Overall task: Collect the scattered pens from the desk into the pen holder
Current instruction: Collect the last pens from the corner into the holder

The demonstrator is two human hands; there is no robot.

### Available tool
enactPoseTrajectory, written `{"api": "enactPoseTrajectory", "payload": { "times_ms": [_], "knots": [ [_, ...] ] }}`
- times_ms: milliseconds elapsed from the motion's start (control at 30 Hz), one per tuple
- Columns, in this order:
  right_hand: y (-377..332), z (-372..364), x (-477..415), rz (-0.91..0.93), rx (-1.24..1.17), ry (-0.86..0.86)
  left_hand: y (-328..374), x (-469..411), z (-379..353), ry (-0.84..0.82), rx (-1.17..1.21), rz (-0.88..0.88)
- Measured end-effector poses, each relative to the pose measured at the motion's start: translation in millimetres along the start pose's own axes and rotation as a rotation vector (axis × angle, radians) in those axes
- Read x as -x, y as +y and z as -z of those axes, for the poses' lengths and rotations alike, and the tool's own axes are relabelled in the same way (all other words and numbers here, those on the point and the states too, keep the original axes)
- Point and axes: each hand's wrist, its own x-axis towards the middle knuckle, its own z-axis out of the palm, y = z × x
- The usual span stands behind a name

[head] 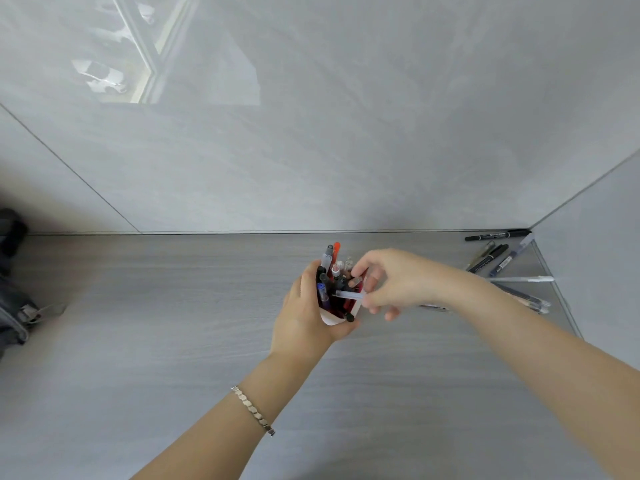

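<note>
My left hand [304, 313] is wrapped around a small white pen holder [333, 319] with a red inside, held just above the grey desk [173, 341]. Several pens [329, 268] stand in it, black, blue, grey and red. My right hand [391, 282] reaches over the holder's rim and pinches a clear pen [348, 294] whose tip lies inside the holder. Loose pens lie at the desk's far right: a black marker [497, 235] against the wall, a few dark pens [495, 259], a white pen [523, 279] and clear ones [530, 299].
Glossy grey wall panels rise behind the desk, and a side wall closes the right corner [533, 233]. A dark bag or garment [14, 289] lies at the desk's left edge. A metal bracelet [254, 410] circles my left wrist.
</note>
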Motion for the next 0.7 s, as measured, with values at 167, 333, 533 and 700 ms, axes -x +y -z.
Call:
{"api": "enactPoseTrajectory", "payload": {
  "times_ms": [167,333,533,700],
  "knots": [
    [-1,-2,8,0.007,0.289,0.008,1,0,0,-0.002,-0.007,-0.012],
    [15,4,27,-0.049,0.308,0.012,-1,0,1,-0.012,-0.006,-0.014],
    [33,15,52,-0.063,0.158,0.039,0,0,2,-0.012,-0.013,-0.02],
    [20,13,54,-0.003,0.329,0.094,0,-1,2,-0.012,-0.015,-0.021]
  ]
}}
